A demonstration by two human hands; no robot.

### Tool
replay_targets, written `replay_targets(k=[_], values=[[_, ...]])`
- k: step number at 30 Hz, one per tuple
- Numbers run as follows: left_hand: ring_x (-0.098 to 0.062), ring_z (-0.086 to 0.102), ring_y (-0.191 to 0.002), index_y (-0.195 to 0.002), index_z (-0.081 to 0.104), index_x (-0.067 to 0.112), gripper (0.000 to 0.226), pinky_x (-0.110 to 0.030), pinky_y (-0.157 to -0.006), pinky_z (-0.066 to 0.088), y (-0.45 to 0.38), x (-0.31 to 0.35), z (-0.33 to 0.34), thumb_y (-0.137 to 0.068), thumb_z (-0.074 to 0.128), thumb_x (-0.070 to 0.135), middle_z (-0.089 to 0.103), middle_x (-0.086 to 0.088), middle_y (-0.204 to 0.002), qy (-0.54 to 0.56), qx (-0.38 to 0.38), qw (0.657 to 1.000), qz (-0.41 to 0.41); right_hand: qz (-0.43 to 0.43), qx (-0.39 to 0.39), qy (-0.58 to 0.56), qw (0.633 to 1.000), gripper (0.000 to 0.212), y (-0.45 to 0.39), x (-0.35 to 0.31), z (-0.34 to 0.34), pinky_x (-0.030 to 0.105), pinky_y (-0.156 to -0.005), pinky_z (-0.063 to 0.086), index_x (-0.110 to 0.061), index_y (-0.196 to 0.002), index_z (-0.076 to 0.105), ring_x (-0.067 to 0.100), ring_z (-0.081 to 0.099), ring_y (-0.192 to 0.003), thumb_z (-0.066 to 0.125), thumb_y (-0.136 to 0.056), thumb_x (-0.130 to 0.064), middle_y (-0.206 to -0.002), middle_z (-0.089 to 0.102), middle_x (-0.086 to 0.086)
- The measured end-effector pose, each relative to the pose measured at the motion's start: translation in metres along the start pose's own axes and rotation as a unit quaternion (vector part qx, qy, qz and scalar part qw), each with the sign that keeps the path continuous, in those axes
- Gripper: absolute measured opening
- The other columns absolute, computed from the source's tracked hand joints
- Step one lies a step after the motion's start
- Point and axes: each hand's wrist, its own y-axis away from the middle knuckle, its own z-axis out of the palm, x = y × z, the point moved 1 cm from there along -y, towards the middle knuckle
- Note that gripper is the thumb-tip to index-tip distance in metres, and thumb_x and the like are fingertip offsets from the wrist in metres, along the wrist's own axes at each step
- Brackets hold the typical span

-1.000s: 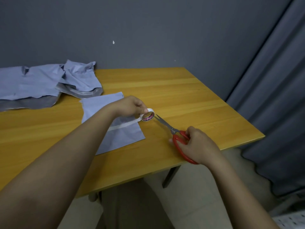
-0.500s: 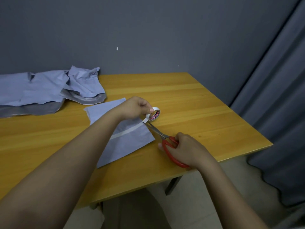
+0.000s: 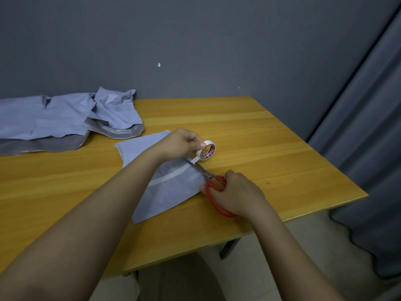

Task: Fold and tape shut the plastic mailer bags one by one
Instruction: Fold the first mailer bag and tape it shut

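Left hand (image 3: 180, 144) pinches the tape roll (image 3: 207, 150) just off the folded mailer bag (image 3: 171, 183), strip of tape (image 3: 171, 176) already laid across it. Right hand (image 3: 235, 195) grips the red scissors (image 3: 213, 187), blades reaching up to the taut bit of tape by the roll (cannot tell if blades are parted or closed, too small). The folded bag lies flat near the front edge of the table (image 3: 271, 153), roughly mid-width.

Risks, as a guess: cut lands too far in and nicks the bag, since the blades lie right over its right edge. Tape slack could twist and stick to itself if the roll hand drops. Loose end may lift if not pressed down. Blade tips sit close to the left fingers (image 3: 202, 145).

Surface: yellow wood tabletop, pile of crumpled mailers (image 3: 65, 122) at the back left corner, against the wall. Room: dark grey wall (image 3: 195, 44), small white mark on it, grey curtain (image 3: 368, 127) at right, pale floor below.
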Motion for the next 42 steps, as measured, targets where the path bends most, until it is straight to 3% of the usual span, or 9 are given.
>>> replay_targets(k=[14,19,25,32,42], values=[[-0.01,0.062,-0.083,-0.098,0.07,0.006,0.019,-0.024,-0.082,0.048,0.003,0.001,-0.003,-0.091,0.062,0.021,0.07,-0.006,-0.093,0.013,0.002,1.0,0.002,0.0,0.001,-0.018,1.0,0.062,-0.002,-0.005,0.001,0.033,-0.069,0.042,-0.016,-0.099,0.048,0.024,0.057,-0.094,0.048,-0.078,-0.074,-0.101,0.056,0.003],[-0.013,0.062,-0.086,-0.097,0.07,0.008,0.018,-0.031,-0.087,0.049,0.002,0.0,-0.003,-0.09,0.063,0.023,0.07,-0.007,-0.094,0.011,0.003,1.0,-0.004,-0.008,-0.001,-0.024,1.0,0.058,0.001,-0.006,0.001,0.029,-0.055,0.034,-0.018,-0.091,0.047,0.02,0.055,-0.082,0.046,-0.079,-0.074,-0.089,0.054,-0.001],[-0.013,0.063,-0.085,-0.09,0.07,0.015,0.011,-0.036,-0.09,0.049,0.003,-0.002,-0.003,-0.09,0.063,0.024,0.07,-0.003,-0.09,0.017,0.002,1.0,-0.005,-0.016,-0.002,-0.043,0.999,0.052,0.003,-0.006,0.003,0.028,-0.052,0.031,-0.021,-0.077,0.044,0.016,0.052,-0.07,0.047,-0.081,-0.073,-0.078,0.053,-0.003],[-0.011,0.064,-0.088,-0.093,0.069,0.015,0.011,-0.029,-0.088,0.049,0.003,-0.001,-0.003,-0.091,0.062,0.024,0.071,0.0,-0.093,0.019,0.005,1.0,-0.011,-0.015,-0.001,-0.05,0.999,0.052,0.004,-0.007,0.001,0.028,-0.051,0.031,-0.02,-0.07,0.043,0.016,0.049,-0.064,0.051,-0.081,-0.07,-0.07,0.049,-0.003],[-0.003,0.06,-0.078,-0.096,0.068,0.011,0.016,-0.017,-0.074,0.045,0.006,0.009,0.0,-0.092,0.061,0.024,0.069,0.002,-0.087,0.024,0.044,0.999,0.008,0.003,-0.02,-0.021,1.0,0.061,0.005,0.0,-0.002,0.027,-0.054,0.034,-0.015,-0.092,0.046,0.018,0.052,-0.078,0.051,-0.077,-0.074,-0.083,0.051,-0.003]])
